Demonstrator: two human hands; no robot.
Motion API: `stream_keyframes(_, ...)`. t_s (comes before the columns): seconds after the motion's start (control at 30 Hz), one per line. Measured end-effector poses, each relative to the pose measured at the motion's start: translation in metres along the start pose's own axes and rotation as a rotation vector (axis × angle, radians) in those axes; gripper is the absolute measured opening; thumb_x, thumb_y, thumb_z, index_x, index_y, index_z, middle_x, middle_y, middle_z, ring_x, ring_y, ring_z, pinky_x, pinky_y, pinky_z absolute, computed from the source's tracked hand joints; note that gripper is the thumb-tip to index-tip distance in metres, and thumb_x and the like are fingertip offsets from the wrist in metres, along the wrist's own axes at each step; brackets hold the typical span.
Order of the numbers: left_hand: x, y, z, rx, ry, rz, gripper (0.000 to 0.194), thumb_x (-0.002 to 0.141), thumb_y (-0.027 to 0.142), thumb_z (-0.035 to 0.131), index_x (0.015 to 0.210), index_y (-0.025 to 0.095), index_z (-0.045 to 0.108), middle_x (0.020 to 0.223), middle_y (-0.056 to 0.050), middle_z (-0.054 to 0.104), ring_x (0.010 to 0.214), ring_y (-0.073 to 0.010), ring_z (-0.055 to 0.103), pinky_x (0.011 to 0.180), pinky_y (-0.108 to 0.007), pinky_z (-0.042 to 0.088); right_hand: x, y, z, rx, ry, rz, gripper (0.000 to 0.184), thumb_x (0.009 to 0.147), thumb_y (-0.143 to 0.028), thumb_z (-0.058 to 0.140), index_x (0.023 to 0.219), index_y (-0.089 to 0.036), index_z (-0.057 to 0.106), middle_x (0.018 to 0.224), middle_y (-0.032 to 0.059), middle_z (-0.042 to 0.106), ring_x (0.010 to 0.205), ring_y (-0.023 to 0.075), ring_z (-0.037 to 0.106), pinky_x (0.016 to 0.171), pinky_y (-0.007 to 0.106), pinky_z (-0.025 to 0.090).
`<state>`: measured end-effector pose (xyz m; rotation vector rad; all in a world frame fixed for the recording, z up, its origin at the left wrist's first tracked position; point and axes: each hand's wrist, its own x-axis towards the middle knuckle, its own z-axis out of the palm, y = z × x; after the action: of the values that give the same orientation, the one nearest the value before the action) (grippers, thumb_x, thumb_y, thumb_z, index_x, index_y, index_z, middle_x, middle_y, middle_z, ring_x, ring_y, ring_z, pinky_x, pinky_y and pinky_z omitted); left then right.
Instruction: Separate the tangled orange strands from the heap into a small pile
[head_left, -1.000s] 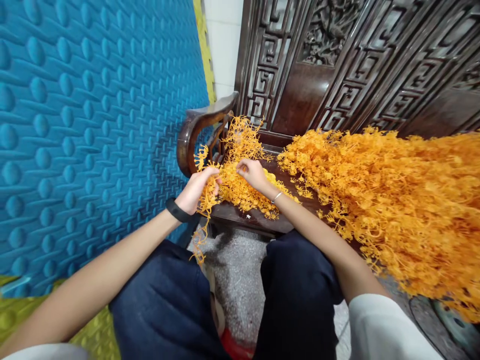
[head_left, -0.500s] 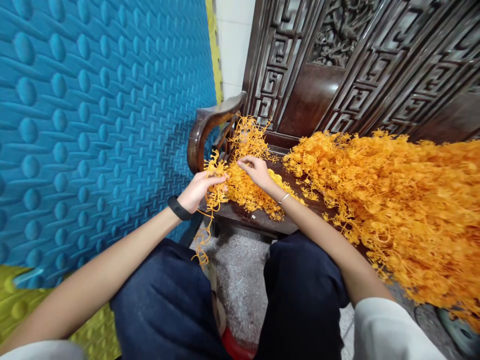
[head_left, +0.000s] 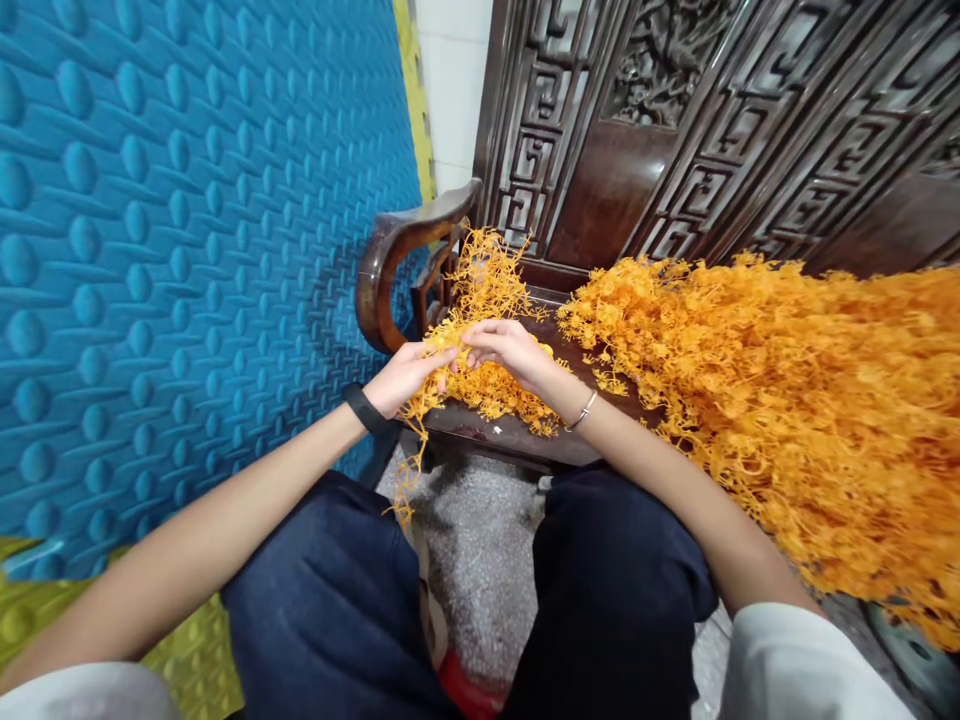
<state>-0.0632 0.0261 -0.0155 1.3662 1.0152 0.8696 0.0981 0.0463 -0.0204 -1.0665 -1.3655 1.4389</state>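
My left hand (head_left: 403,378), with a black band at its wrist, is closed around a bunch of orange plastic sprigs (head_left: 409,470), whose thin branching strands dangle below the fingers. Fingertips of my right hand (head_left: 514,352) are pinched together right beside the left fingertips. What they pinch, if anything, is too small to make out. Under and behind both hands, a small pile of orange sprigs (head_left: 499,392) lies on the dark wooden bench seat (head_left: 480,428). Another tangle of sprigs (head_left: 491,275) rests by the armrest.
A large heap of orange sprigs (head_left: 795,400) covers the bench to the right. The curved wooden armrest (head_left: 375,285) stands at left, the carved backrest (head_left: 607,190) behind. A blue foam mat (head_left: 187,250) rises on the left. Something red (head_left: 469,685) is on the speckled floor.
My right hand has moved left, and its fingertips have come up to those of my left hand. The left hand still holds its bunch. The view has shifted slightly.
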Motion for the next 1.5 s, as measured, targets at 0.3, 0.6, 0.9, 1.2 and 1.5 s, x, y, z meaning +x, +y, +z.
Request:
stream_keyframes(0.3, 0.015, -0.004, 0.015, -0.069, 0.124, 0.152, 0.024, 0.075, 0.023, 0.061, 0.056, 0.013, 0.052, 0.047, 0.004, 0.046, 0.042, -0.0052, 0.037, 0.045, -0.021, 0.026, 0.008, -0.001, 0.010, -0.075, 0.406, -0.184, 0.016, 0.070, -0.012, 0.055, 0.057, -0.017, 0.049, 0.049, -0.0055, 0.045, 0.049, 0.0073, 0.041, 0.052, 0.023, 0.034)
stream_keyframes(0.6, 0.020, -0.001, 0.028, -0.196, 0.192, 0.128, 0.022, 0.072, 0.023, 0.063, 0.056, 0.013, 0.050, 0.053, 0.004, 0.045, 0.046, -0.0046, 0.033, 0.046, -0.020, 0.026, 0.009, 0.007, 0.005, -0.348, 0.450, -0.508, 0.013, 0.084, -0.030, 0.050, 0.076, -0.020, 0.047, 0.071, -0.0004, 0.051, 0.066, 0.0112, 0.046, 0.066, 0.026, 0.040)
stream_keyframes(0.9, 0.019, -0.004, 0.036, -0.171, 0.315, 0.132, 0.019, 0.071, 0.018, 0.060, 0.056, 0.014, 0.050, 0.052, 0.005, 0.044, 0.052, -0.0071, 0.040, 0.051, -0.019, 0.033, 0.021, 0.007, 0.000, -0.597, 0.534, -0.559, 0.011, 0.084, -0.026, 0.048, 0.075, -0.019, 0.048, 0.074, 0.0020, 0.054, 0.070, 0.0132, 0.049, 0.071, 0.027, 0.040)
stream_keyframes(1.2, -0.002, -0.007, 0.026, -0.099, 0.153, 0.172, 0.022, 0.072, 0.025, 0.058, 0.054, 0.014, 0.052, 0.046, 0.004, 0.044, 0.040, -0.0051, 0.033, 0.043, -0.022, 0.023, 0.037, 0.034, -0.069, -0.608, 0.516, -0.239, 0.006, 0.070, -0.019, 0.061, 0.065, -0.015, 0.061, 0.070, 0.0037, 0.061, 0.064, 0.0145, 0.051, 0.068, 0.030, 0.043)
stream_keyframes(1.5, -0.003, -0.009, -0.003, -0.109, 0.107, 0.076, 0.022, 0.070, 0.033, 0.063, 0.062, 0.014, 0.057, 0.054, 0.002, 0.053, 0.044, -0.0070, 0.044, 0.047, -0.022, 0.032, 0.038, 0.050, -0.043, -0.849, 0.327, -0.295, 0.008, 0.071, -0.014, 0.059, 0.078, -0.014, 0.064, 0.071, 0.0020, 0.063, 0.062, 0.0126, 0.052, 0.064, 0.026, 0.040)
